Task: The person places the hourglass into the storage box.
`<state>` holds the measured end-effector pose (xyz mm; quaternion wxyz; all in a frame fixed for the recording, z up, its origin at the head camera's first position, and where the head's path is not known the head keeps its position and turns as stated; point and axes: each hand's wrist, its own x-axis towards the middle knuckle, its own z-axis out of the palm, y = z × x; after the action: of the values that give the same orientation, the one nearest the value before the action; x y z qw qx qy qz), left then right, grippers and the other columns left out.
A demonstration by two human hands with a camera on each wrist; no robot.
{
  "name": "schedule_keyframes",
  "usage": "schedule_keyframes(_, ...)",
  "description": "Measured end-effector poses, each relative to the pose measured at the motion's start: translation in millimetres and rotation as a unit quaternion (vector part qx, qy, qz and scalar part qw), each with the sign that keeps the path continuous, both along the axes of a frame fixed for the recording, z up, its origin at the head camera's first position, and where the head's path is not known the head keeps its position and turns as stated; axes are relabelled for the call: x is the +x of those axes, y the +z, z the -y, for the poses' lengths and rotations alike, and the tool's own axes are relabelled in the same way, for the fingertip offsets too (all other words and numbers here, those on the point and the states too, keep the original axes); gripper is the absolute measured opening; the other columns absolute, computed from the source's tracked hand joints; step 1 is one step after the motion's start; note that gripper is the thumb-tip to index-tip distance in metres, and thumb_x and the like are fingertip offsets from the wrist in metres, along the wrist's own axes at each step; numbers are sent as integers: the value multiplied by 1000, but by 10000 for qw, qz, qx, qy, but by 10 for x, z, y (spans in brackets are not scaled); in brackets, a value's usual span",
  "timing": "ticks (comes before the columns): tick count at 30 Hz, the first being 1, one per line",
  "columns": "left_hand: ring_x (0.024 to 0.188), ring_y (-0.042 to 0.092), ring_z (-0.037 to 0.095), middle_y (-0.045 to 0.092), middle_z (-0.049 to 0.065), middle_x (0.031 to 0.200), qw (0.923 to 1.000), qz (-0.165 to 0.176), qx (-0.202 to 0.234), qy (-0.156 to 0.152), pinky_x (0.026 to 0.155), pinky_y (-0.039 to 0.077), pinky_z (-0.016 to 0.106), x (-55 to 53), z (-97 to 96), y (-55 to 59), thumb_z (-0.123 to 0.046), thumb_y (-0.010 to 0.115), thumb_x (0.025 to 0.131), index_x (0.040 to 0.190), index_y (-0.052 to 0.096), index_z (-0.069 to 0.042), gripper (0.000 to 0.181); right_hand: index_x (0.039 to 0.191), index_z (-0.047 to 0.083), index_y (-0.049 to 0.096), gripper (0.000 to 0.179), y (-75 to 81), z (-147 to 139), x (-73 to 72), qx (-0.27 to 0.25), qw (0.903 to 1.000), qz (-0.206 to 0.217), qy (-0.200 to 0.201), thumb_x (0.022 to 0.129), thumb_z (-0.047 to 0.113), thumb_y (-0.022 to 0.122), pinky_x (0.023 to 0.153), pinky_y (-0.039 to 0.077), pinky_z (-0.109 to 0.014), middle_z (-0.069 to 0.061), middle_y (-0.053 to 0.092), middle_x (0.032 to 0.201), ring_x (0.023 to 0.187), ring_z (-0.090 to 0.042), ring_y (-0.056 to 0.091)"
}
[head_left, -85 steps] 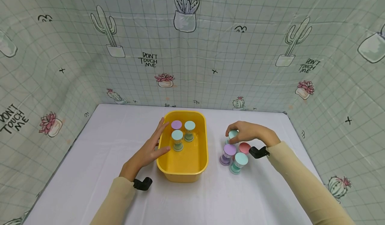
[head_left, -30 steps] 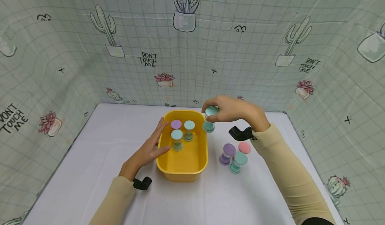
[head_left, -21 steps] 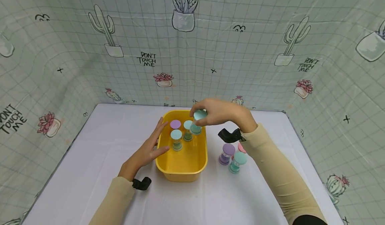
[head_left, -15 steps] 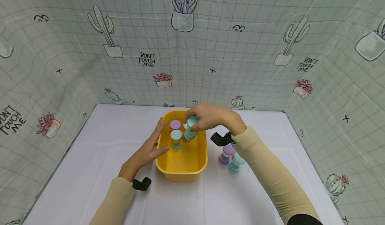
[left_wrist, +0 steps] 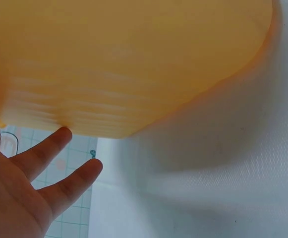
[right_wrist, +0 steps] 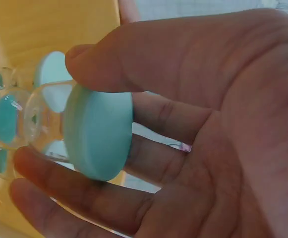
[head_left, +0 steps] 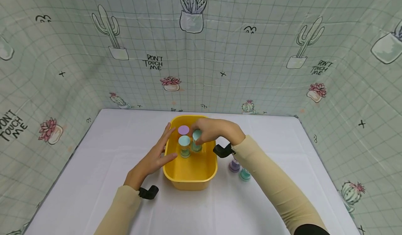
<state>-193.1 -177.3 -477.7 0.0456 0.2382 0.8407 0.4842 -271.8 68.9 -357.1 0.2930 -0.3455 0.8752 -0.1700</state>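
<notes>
My right hand (head_left: 213,129) grips a teal-capped sand timer (right_wrist: 99,134) inside the yellow plastic tub (head_left: 190,183). The thumb lies along its cap and the fingers curl round its glass. Beside it in the tub stand another teal-capped sand timer (head_left: 184,141) and a purple-capped one (head_left: 183,130). Partly behind the held one, a further teal cap (right_wrist: 53,74) shows in the right wrist view. My left hand (head_left: 154,158) lies at the tub's left side, its fingers straight and spread along the rim.
To the tub's right, a purple sand timer (head_left: 234,166) and a teal sand timer (head_left: 245,174) stand on the white table (head_left: 125,137), partly covered by the right sleeve (head_left: 267,168). A patterned cloth (head_left: 201,60) encloses the table's back and sides.
My right hand has lifted a teal sand timer from the group on the right, carried it left and lowered it into the tub. The left hand has stayed put.
</notes>
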Motion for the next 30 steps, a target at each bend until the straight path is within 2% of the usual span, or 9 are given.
schedule_keyframes(4,159,11,42,-11,2,175,10000,16,26,16,110,38,74,-1,3,-6,-40,59,100,167,13,-23,83,123,9,71,31,-54,44,-4,101,9996,207,-174,93,15,74,71,60,-28,-4,68,114,77,-18,61)
schedule_keyframes(6,159,12,42,-11,2,175,10000,11,33,12,110,38,74,-2,1,-7,-40,59,100,167,12,-23,83,122,9,71,29,-83,64,-2,172,9992,271,-248,93,14,74,66,59,-27,-5,67,111,71,-18,60)
schedule_keyframes(10,159,11,42,-11,6,175,10000,-3,17,-3,110,39,73,-5,-1,-10,-40,59,100,167,12,-24,83,119,10,72,26,-140,93,4,273,9986,323,-323,94,14,74,66,58,-26,-5,67,110,74,-18,61)
schedule_keyframes(18,159,10,42,-11,4,175,10000,-1,17,-11,110,38,73,-3,0,10,-35,60,99,167,13,-23,83,113,9,73,20,-219,115,-22,356,9979,363,-407,93,14,75,70,60,-29,-3,67,107,84,-20,63)
schedule_keyframes(26,159,11,42,-10,8,175,10000,-22,36,-22,109,39,73,1,12,10,-40,60,100,167,13,-22,84,109,11,76,20,-269,137,-68,559,9971,300,-411,90,15,79,65,53,-25,-3,67,96,73,-16,57)
schedule_keyframes(30,159,10,42,-10,7,175,10000,-37,65,-43,109,39,73,0,14,13,-40,60,100,167,13,-21,84,110,12,76,20,-285,155,-70,688,9966,248,-366,90,14,78,65,53,-25,-2,67,97,72,-16,56)
